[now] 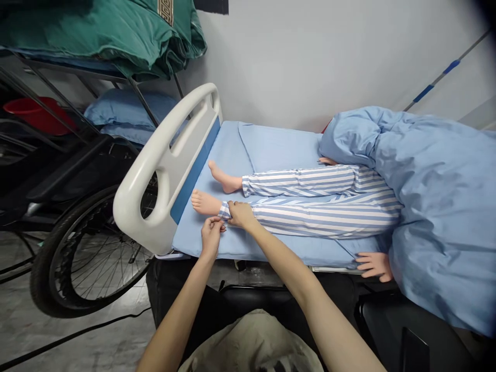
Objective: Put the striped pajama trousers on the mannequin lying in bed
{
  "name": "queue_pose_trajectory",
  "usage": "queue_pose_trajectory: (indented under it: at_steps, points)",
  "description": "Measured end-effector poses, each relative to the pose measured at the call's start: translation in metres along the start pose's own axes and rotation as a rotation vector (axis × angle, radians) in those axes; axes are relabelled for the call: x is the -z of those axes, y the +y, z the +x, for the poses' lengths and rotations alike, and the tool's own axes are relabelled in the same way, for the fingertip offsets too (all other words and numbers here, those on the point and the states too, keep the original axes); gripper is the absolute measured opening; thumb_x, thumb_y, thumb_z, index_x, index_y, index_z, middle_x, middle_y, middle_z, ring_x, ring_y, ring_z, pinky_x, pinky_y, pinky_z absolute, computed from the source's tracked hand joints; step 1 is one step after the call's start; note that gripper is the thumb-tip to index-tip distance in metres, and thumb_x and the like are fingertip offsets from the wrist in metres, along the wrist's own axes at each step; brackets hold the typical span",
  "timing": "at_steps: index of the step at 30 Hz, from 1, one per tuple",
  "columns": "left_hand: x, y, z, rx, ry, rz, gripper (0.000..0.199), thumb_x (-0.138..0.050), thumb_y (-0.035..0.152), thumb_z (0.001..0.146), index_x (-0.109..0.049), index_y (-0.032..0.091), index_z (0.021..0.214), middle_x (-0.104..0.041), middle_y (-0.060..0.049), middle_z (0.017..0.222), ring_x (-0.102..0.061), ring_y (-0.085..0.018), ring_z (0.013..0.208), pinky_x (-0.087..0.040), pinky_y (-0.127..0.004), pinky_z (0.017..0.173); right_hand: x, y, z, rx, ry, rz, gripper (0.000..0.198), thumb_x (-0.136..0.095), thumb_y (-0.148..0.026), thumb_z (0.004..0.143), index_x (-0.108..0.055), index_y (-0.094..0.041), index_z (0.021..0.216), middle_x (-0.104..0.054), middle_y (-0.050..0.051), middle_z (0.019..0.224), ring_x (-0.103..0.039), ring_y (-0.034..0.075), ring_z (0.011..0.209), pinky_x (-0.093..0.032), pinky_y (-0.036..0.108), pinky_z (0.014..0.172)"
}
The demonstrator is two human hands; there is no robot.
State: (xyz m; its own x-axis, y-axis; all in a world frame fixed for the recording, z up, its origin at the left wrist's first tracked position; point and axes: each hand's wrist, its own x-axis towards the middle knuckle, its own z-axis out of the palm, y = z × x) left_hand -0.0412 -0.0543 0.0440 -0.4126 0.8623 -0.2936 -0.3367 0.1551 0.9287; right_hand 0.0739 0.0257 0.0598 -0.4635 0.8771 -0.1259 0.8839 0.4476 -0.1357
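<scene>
A manikin lies on the bed in blue-and-white striped pyjama trousers [310, 219]. Its bare near foot [206, 202] points toward the footboard, and its far foot [225, 178] rests beyond. My right hand [241, 214] is closed over the near trouser leg just above the ankle, fingers bent round the cloth. Beside it, my left hand [212, 233] is pinched at the lower edge of the near cuff [224, 209], just below the ankle. The fingertips partly hide the bit of cloth between them.
A white footboard [166, 150] closes the bed's left end. A blue quilt [437, 206] covers the manikin's upper body; one manikin hand [375, 266] sticks out. Left of the bed stand a wheelchair wheel [93, 253], a red basin [41, 114] and a rack with green bedding [104, 36].
</scene>
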Motion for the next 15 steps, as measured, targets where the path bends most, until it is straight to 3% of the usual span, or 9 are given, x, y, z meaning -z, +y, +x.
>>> queue_pose_trajectory:
  at_steps: [3, 6, 9, 12, 15]
  points:
    - [-0.023, 0.013, -0.003, -0.036, -0.091, -0.148, 0.017, -0.072, 0.013, 0.071, -0.060, 0.017, 0.083, -0.066, -0.001, 0.073, -0.061, -0.013, 0.063, -0.049, -0.025, 0.065, 0.008, 0.011, -0.010, 0.029, -0.014, 0.123, 0.061, -0.067, -0.049, 0.085, -0.054, -0.013, 0.132, -0.067, 0.018, 0.127, -0.066, 0.031, 0.116, -0.050, 0.039, 0.097]
    - [-0.049, 0.022, 0.008, -0.041, -0.060, -0.294, 0.020, -0.069, 0.008, 0.072, -0.059, 0.018, 0.086, -0.066, -0.001, 0.079, -0.064, -0.013, 0.073, -0.049, -0.025, 0.074, 0.028, 0.031, -0.009, 0.053, -0.014, 0.363, 0.049, -0.058, -0.032, 0.090, -0.055, -0.016, 0.137, -0.063, 0.012, 0.137, -0.061, 0.024, 0.126, -0.049, 0.031, 0.102]
    - [-0.071, 0.024, 0.030, 0.142, 0.033, -0.424, 0.010, -0.057, 0.013, 0.082, -0.056, 0.019, 0.090, -0.065, -0.005, 0.084, -0.066, -0.016, 0.081, -0.051, -0.028, 0.082, 0.050, 0.050, 0.009, 0.013, 0.081, 0.508, 0.045, -0.036, -0.015, 0.094, -0.060, -0.014, 0.132, -0.065, 0.009, 0.136, -0.061, 0.018, 0.125, -0.049, 0.028, 0.100]
    - [-0.091, 0.020, 0.058, 0.379, 0.068, -0.465, 0.006, -0.049, 0.018, 0.087, -0.052, 0.020, 0.092, -0.064, -0.008, 0.086, -0.066, -0.019, 0.086, -0.052, -0.030, 0.081, 0.064, 0.055, 0.042, -0.039, 0.154, 0.571, 0.048, -0.026, -0.017, 0.096, -0.060, -0.013, 0.130, -0.067, 0.009, 0.131, -0.063, 0.015, 0.120, -0.051, 0.025, 0.097]
    - [-0.110, 0.014, 0.086, 0.445, 0.093, -0.478, 0.004, -0.047, 0.019, 0.087, -0.050, 0.021, 0.089, -0.056, -0.004, 0.076, -0.062, -0.017, 0.078, -0.050, -0.026, 0.075, 0.065, 0.048, 0.079, -0.123, 0.160, 0.513, 0.048, -0.022, -0.019, 0.100, -0.054, -0.014, 0.136, -0.066, 0.010, 0.132, -0.063, 0.015, 0.118, -0.051, 0.024, 0.094]
